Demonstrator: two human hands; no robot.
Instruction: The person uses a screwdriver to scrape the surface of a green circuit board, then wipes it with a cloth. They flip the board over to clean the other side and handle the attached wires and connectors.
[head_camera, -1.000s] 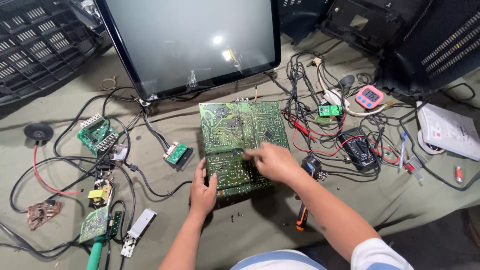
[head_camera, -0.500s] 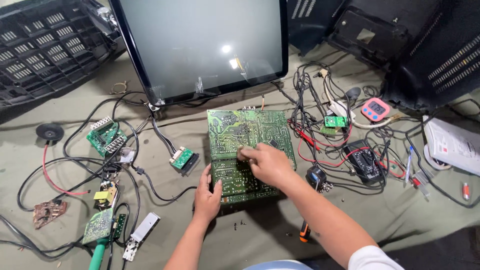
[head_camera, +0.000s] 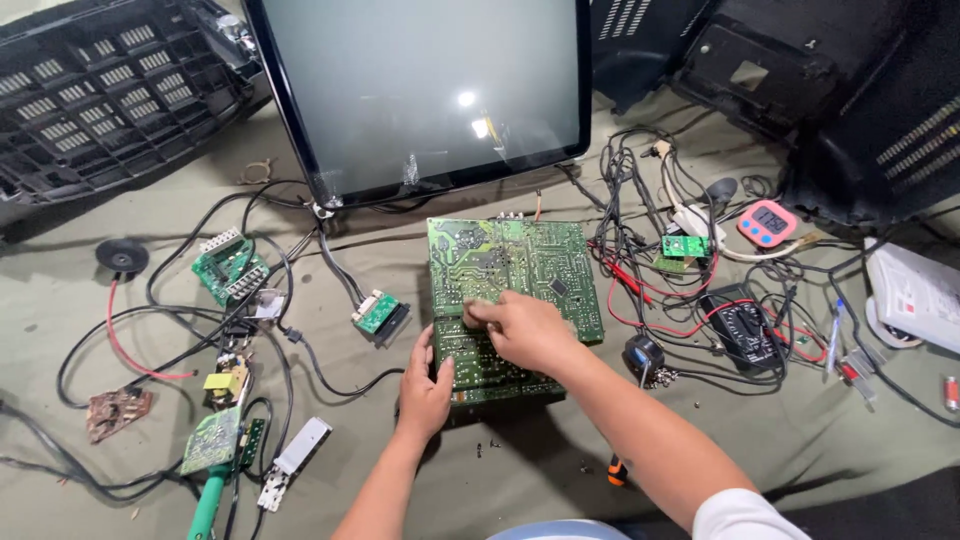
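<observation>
Left hand (head_camera: 425, 385) grips the near-left edge of the green circuit board (head_camera: 520, 265); right hand (head_camera: 525, 330), fingers curled, presses flat on it, holding nothing.

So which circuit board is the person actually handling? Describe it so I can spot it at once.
Start at the big grey screen leaning at the top. Directly below it lies the large green circuit board, solder side up, with the left hand at its near-left edge and the right hand on top. It is far bigger than the other boards.
</observation>
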